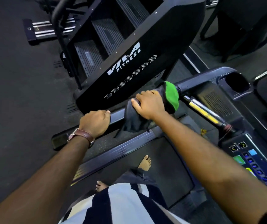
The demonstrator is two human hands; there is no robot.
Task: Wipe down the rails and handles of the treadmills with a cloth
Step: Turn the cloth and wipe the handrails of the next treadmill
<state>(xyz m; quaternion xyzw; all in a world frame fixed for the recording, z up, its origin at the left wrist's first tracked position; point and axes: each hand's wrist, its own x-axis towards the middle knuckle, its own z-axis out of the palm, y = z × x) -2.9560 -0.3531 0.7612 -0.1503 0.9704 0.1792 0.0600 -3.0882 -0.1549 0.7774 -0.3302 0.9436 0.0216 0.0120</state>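
Head view looks down along two bare forearms to a treadmill's left rail (118,116), a dark bar running from lower left up toward the console. Left hand (95,122), with a brown-strapped watch (81,136) on its wrist, is clenched around the rail near its lower end, knuckles up. Right hand (150,104) lies just beyond it on the same rail, fingers curled over a cloth (171,97) and pressing it onto the bar. Where it bunches past the fingers the cloth shows bright green, while a dark grey fold hangs below the rail; whether the hand closes fully round the bar underneath is hard to tell. Past the cloth the rail (199,81) bends across toward a cup holder (237,82), with a yellow-banded handle (205,112) slanting beneath. Lit buttons of the console (250,159) glow at the right. Bare feet (144,162) stand on the belt (170,159). Beside the treadmill stands a black stair machine (124,62) marked VIVA FITNESS
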